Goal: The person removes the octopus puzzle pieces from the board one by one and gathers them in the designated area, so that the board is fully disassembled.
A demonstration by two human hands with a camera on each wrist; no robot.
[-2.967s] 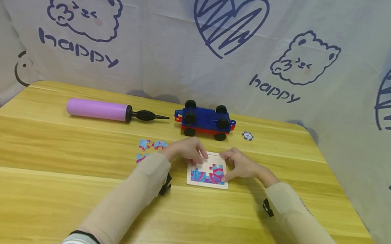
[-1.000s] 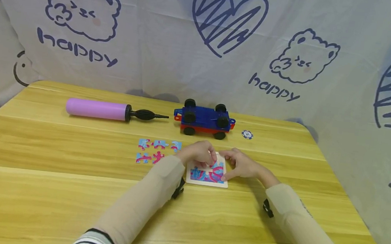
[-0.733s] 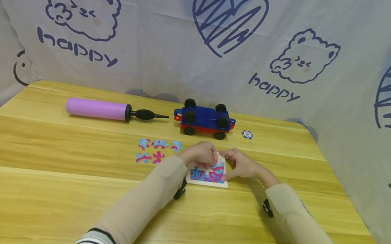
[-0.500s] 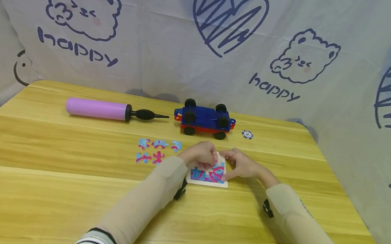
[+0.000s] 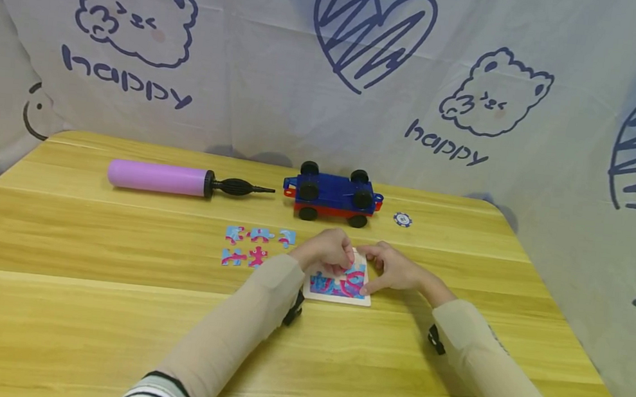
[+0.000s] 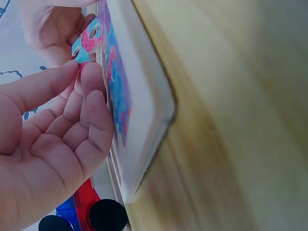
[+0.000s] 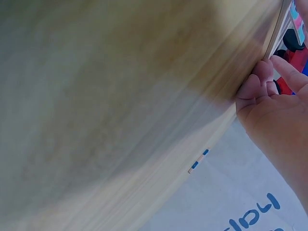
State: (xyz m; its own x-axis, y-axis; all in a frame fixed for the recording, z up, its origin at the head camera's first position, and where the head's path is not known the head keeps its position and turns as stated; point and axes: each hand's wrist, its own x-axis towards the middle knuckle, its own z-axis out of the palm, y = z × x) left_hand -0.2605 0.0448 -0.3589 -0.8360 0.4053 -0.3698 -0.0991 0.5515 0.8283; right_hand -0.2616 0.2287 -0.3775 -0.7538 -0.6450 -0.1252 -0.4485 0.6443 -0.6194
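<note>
My left hand (image 5: pixel 327 250) is over the far part of a small wooden jigsaw tray (image 5: pixel 336 299). Between thumb and index finger it pinches a blue and pink puzzle piece (image 6: pixel 88 42), which shows tilted in the left wrist view; the other fingers are curled under. Joined blue, pink and purple pieces (image 5: pixel 338 286) fill the near rows of the tray. My right hand (image 5: pixel 394 269) grips the tray's right side, thumb near the front and fingers at the far corner. In the right wrist view, its curled fingers (image 7: pixel 262 72) touch the tray's edge.
Several loose puzzle pieces (image 5: pixel 259 235) lie in two rows left of the tray. Behind stand a purple hand pump (image 5: pixel 160 178), an upturned blue and red toy cart (image 5: pixel 333 193) and a poker chip (image 5: pixel 402 220). A printed cloth (image 5: pixel 271 90) hangs behind the table.
Since three seconds ago my left hand has moved right across the tray, uncovering more loose pieces. Over the last half second it stays nearly still. My right hand keeps its place.
</note>
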